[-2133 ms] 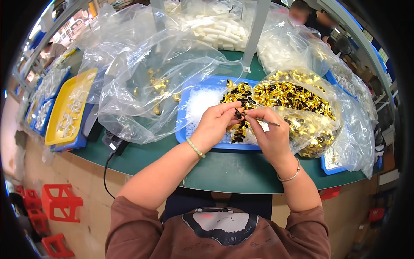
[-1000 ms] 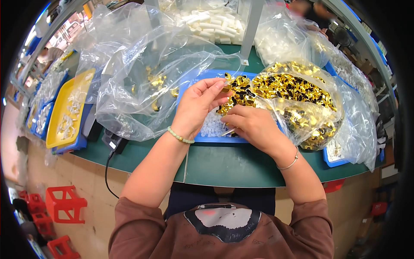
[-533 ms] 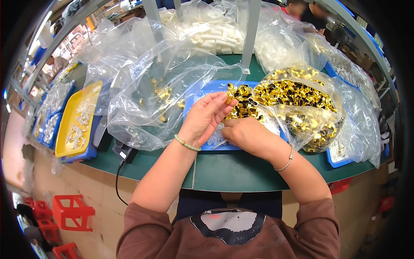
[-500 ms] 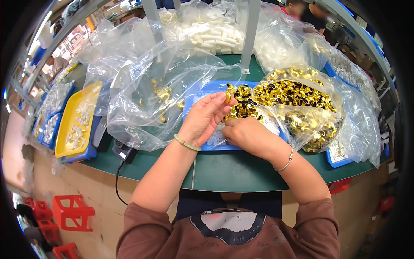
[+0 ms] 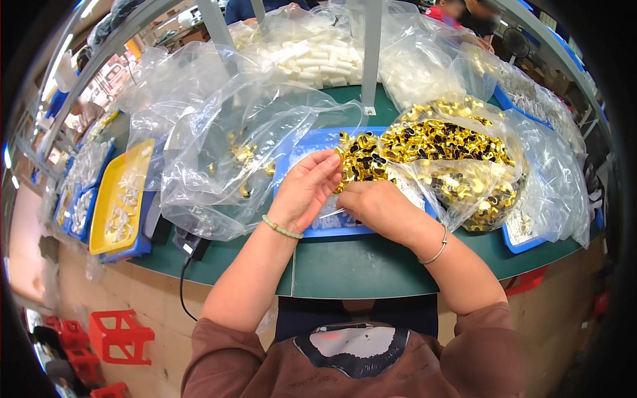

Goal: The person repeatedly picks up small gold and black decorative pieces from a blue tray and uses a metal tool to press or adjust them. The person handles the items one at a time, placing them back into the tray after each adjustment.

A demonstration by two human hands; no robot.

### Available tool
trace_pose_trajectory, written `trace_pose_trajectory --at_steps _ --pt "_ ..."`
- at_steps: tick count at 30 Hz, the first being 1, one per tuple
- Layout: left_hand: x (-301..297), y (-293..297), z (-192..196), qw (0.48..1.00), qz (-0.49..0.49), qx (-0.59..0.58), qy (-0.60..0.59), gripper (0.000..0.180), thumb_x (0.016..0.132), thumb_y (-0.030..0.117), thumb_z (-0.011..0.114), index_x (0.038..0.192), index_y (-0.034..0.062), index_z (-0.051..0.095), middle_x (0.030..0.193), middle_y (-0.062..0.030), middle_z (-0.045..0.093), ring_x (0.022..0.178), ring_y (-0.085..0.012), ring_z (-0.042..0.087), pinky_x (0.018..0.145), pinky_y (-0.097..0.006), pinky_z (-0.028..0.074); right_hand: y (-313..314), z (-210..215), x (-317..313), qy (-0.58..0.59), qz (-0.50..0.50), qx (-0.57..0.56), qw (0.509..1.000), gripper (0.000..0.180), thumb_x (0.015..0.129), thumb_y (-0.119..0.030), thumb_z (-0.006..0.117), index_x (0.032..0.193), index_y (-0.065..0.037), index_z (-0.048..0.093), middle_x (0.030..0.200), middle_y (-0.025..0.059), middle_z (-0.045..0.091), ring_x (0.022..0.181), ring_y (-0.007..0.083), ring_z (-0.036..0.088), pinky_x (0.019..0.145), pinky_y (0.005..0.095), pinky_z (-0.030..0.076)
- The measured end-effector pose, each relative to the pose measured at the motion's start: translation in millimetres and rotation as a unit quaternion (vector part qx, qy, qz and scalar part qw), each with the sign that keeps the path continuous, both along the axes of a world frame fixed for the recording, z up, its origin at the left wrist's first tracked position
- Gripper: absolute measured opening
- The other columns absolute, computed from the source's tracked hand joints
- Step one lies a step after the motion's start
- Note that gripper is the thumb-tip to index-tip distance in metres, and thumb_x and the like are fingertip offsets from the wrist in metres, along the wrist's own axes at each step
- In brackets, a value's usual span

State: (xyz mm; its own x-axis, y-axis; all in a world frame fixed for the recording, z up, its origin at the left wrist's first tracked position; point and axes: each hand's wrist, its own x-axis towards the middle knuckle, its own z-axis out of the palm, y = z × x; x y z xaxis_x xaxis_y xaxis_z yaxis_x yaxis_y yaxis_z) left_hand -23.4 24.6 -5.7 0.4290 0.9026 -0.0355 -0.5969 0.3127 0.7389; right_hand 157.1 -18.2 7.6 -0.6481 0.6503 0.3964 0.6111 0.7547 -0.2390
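Observation:
My left hand [image 5: 306, 190] and my right hand [image 5: 375, 207] meet over a blue tray [image 5: 302, 147] on the green table [image 5: 358, 265]. The fingertips of both hands pinch at small gold and black parts [image 5: 361, 159] heaped on the tray. What exactly sits between the fingers is too small to tell. A large clear bag of the same gold parts [image 5: 458, 156] spills open onto the tray just right of my hands. A green bead bracelet circles my left wrist and a thin metal bangle my right.
A clear bag with a few gold parts [image 5: 239, 159] lies left of the tray. A yellow tray [image 5: 121, 192] and blue bins stand at far left. Bags of white parts [image 5: 312, 56] fill the back. Red stools [image 5: 119, 335] sit on the floor.
My hands have drawn together at the heap's near left edge, the left hand's fingers curling in toward the right. The view has shifted slightly.

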Motion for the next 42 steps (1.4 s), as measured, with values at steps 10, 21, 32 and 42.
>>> trace_pose_trajectory --at_steps 10,21,32,42 --pt "3 -4 7 1.000 0.001 -0.004 -0.005 0.021 0.093 0.012 0.062 0.112 0.0009 0.060 0.106 -0.0055 0.064 0.096 -0.0109 0.062 0.088 -0.022 0.052 1 12 7 0.083 -0.026 0.024 0.996 0.012 0.076 -0.005 0.068 0.087 -0.007 0.064 0.085 0.0096 0.060 0.075 0.0308 0.061 0.064 0.0391 0.050" --pt "9 -11 8 0.997 -0.049 -0.023 -0.045 0.023 0.096 0.014 0.058 0.113 -0.0017 0.060 0.108 -0.0060 0.064 0.097 -0.0093 0.062 0.087 -0.019 0.053 -3 25 1 0.386 -0.165 -0.091 0.903 0.008 0.083 -0.003 0.070 0.090 -0.001 0.067 0.079 0.0044 0.065 0.070 0.0091 0.056 0.064 0.0236 0.045" --pt "13 -16 7 0.992 -0.082 -0.029 -0.091 0.018 0.096 0.012 0.058 0.109 -0.0007 0.061 0.109 -0.0067 0.065 0.102 -0.0109 0.062 0.090 -0.020 0.053 4 18 4 0.381 -0.102 -0.027 0.918 0.006 0.086 -0.003 0.067 0.091 0.000 0.067 0.085 0.0068 0.064 0.075 0.0137 0.059 0.066 0.0246 0.047" --pt "13 -14 2 0.992 -0.084 -0.023 -0.094 0.017 0.095 0.012 0.058 0.106 0.0002 0.061 0.106 -0.0060 0.065 0.099 -0.0111 0.063 0.088 -0.022 0.053 -1 24 -1 0.336 -0.107 -0.004 0.936 0.010 0.085 0.002 0.067 0.094 0.002 0.066 0.089 0.0083 0.064 0.076 0.0137 0.061 0.065 0.0240 0.049"
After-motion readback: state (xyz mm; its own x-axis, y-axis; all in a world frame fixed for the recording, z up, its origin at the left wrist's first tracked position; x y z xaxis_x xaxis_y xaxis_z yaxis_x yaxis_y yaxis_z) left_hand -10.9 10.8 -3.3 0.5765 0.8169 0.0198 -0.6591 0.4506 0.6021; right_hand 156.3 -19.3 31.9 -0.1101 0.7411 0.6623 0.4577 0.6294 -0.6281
